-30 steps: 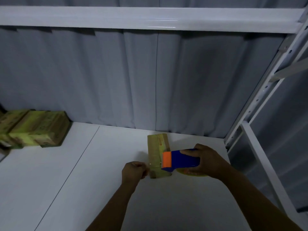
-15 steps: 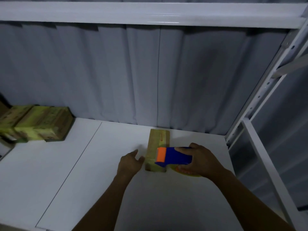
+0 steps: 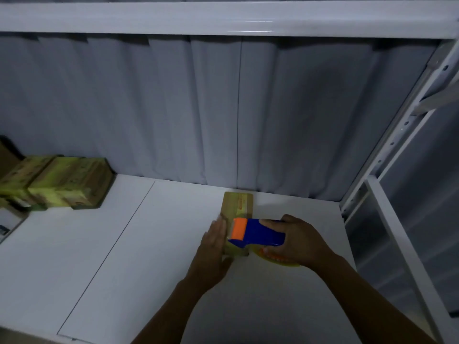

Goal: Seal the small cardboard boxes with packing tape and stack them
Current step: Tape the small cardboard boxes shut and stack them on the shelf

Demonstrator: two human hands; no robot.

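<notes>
Small cardboard box [image 3: 237, 207] lies on the white shelf [image 3: 149, 244], long axis running away from the person toward the grey curtain [image 3: 173, 108], its near end between the two hands. The left hand [image 3: 213, 247] lays straight, closed-up fingers flat against the box's left side. The right hand [image 3: 295, 242], curled round the blue tape dispenser [image 3: 258, 234], holds it over that near end, orange nose pointing at the left fingers. Taping the seam would likely mean travelling away from both hands. Stacked boxes [image 3: 62, 184] sit well beyond the left fingers.
</notes>
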